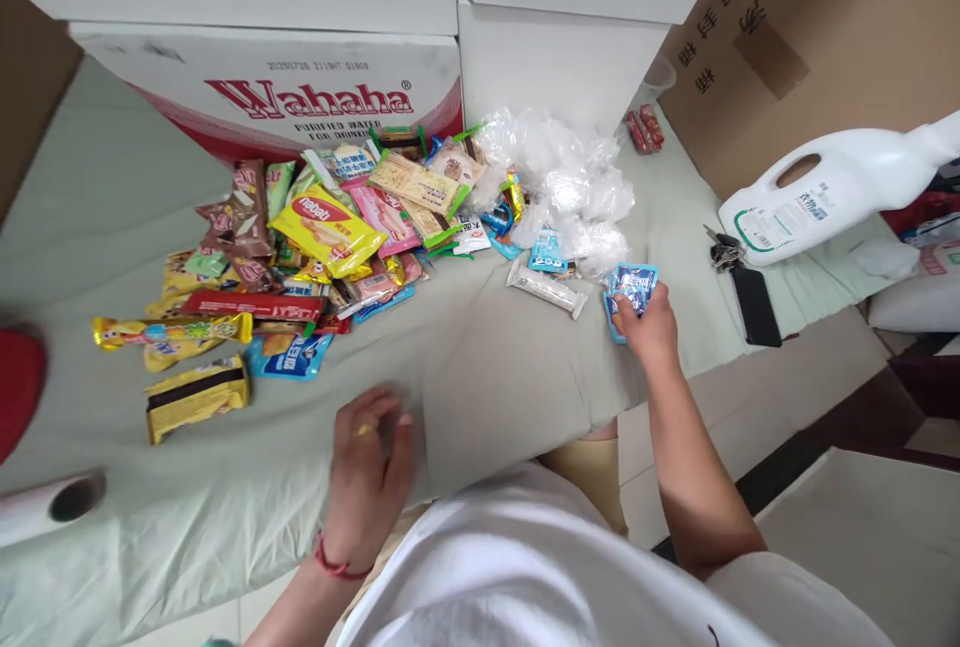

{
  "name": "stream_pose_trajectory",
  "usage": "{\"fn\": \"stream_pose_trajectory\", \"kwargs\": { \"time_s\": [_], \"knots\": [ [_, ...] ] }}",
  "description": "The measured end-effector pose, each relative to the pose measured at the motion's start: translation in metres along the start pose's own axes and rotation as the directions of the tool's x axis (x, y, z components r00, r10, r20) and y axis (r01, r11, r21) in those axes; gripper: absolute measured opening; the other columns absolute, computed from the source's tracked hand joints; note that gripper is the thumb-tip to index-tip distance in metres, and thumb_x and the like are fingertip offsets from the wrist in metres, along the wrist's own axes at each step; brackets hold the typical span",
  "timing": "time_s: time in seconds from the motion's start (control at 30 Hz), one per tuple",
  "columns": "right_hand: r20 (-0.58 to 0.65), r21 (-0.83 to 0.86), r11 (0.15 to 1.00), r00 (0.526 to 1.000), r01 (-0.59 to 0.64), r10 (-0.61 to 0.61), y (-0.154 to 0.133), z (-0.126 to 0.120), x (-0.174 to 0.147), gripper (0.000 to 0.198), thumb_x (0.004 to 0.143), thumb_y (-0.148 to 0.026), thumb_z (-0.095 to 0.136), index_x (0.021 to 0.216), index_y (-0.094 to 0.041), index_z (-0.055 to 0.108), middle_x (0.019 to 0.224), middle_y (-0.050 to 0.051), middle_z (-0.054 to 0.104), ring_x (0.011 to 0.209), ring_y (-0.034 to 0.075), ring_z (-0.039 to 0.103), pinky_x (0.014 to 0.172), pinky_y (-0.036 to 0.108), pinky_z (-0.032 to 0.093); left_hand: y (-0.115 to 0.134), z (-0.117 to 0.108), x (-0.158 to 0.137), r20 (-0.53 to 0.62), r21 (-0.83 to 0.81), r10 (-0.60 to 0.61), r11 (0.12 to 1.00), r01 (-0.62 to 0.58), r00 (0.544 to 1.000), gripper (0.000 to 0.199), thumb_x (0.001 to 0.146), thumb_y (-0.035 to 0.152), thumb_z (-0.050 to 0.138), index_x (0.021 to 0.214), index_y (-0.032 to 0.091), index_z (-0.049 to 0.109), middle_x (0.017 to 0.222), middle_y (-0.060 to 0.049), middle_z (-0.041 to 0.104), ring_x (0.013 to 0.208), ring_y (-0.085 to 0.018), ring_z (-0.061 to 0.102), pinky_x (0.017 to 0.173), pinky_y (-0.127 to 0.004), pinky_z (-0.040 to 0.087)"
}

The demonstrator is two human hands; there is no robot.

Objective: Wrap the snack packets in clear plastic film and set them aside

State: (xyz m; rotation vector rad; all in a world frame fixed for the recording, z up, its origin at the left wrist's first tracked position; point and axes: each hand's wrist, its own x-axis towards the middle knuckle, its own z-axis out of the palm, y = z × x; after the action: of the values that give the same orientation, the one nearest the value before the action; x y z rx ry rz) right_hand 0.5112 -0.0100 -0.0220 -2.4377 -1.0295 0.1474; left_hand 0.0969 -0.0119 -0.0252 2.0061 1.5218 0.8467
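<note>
Pinching a glossy blue packet (634, 287) in right grip (651, 330), left hand (367, 472) slack, half-curled over creased cloth (487, 367)

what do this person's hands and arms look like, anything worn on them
Both hands are ungloved. The left hand wears a gold-coloured ring, with a thin red bracelet around its wrist. The right hand shows no jewellery, and its forearm is bare below a loose white sleeve.

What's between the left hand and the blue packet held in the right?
From left hand to blue packet, just pale green cloth, in the head view.
</note>
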Motion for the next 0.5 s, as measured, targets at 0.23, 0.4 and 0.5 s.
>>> {"fn": "stream_pose_trajectory", "kwargs": {
  "time_s": [0.23, 0.4, 0.5],
  "knots": [
    [-0.137, 0.037, 0.999, 0.991, 0.006, -0.001, 0.025, -0.015, -0.024, 0.062, 0.080, -0.061, 0.064, 0.123, -0.018, 0.058, 0.113, 0.016, 0.065, 0.102, 0.034, 0.061, 0.090, 0.049, 0.050, -0.051, -0.033, -0.013, -0.029, 0.324, 0.261, 0.916, -0.238, 0.965, 0.027, 0.097, 0.034, 0.054, 0.111, 0.012, 0.062, 0.119, -0.021, 0.064, 0.126, -0.039, 0.062, 0.104, -0.054, 0.055],
    [-0.272, 0.248, 0.953, 0.932, -0.172, 0.239, 0.071, -0.031, 0.031, 0.048, 0.075, -0.050, 0.072, 0.108, -0.018, 0.061, 0.096, 0.009, 0.071, 0.086, 0.028, 0.067, 0.083, 0.046, 0.054, -0.062, -0.042, -0.013, 0.011, 0.352, 0.335, 0.881, -0.317, 0.942, 0.017, 0.095, 0.027, 0.058, 0.104, 0.014, 0.064, 0.105, -0.015, 0.068, 0.118, -0.036, 0.066, 0.101, -0.049, 0.055],
    [-0.314, 0.343, 0.935, 0.928, -0.087, 0.201, 0.065, -0.025, 0.108, 0.033, 0.077, -0.039, 0.071, 0.101, -0.018, 0.061, 0.096, 0.008, 0.072, 0.085, 0.025, 0.067, 0.082, 0.043, 0.055, -0.068, -0.040, -0.017, 0.025, 0.300, 0.274, 0.915, -0.269, 0.961, 0.015, 0.092, 0.025, 0.061, 0.103, 0.018, 0.065, 0.102, -0.012, 0.069, 0.117, -0.037, 0.066, 0.102, -0.054, 0.053]
  ]
}}
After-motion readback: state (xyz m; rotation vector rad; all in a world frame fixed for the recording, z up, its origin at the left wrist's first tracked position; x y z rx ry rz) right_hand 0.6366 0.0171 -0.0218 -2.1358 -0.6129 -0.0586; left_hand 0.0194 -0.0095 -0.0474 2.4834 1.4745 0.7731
